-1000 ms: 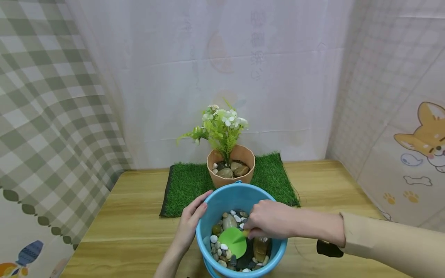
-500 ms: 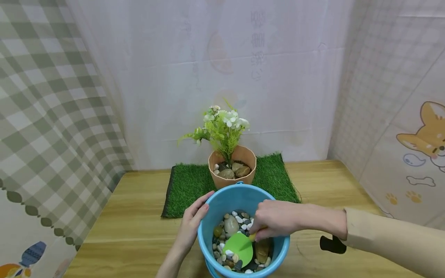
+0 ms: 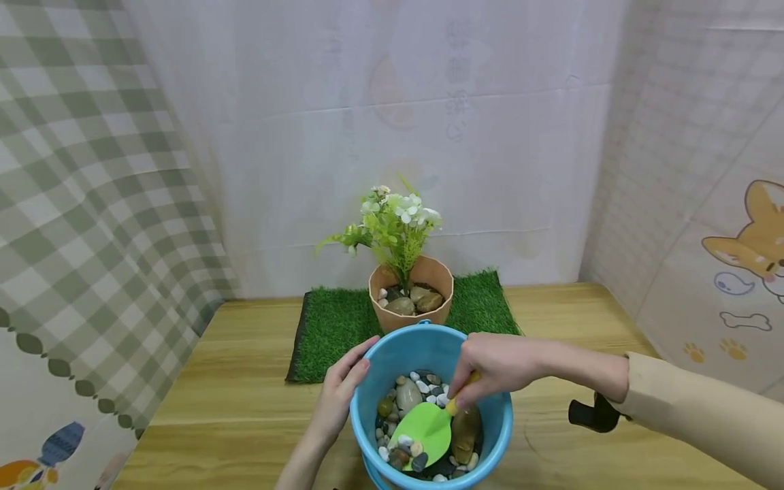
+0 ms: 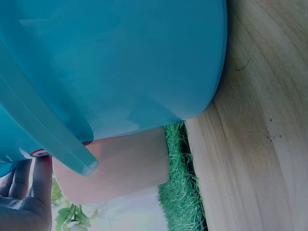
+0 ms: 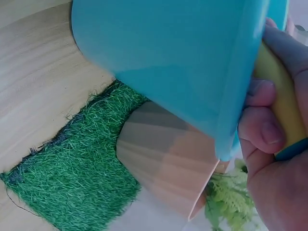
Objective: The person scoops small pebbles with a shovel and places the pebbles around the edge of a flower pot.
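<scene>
My right hand (image 3: 502, 364) grips the yellow handle (image 5: 280, 94) of a small green shovel (image 3: 431, 425) inside a light-blue bucket (image 3: 416, 347). Several pebbles (image 3: 404, 450) lie on the lower part of the shovel's blade. More white, grey and brown pebbles (image 3: 425, 388) cover the bucket's bottom, with a large brown stone (image 3: 467, 434) at its right side. With fairly straight fingers, my left hand (image 3: 339, 389) rests against the outside of the bucket's rim at the left. The left wrist view shows those fingers (image 4: 43, 180) at the bucket wall (image 4: 134, 57).
Behind the bucket stands an orange pot (image 3: 410, 318) with stones and a white-flowered plant (image 3: 398, 231). It sits on a green turf mat (image 3: 337, 333) on the wooden table (image 3: 226, 381). Cloth curtains hang behind and on both sides.
My right hand has risen and moved slightly right, tilting the shovel so more of its yellow handle shows. Pebbles now lie on the blade. My left hand stays at the rim.
</scene>
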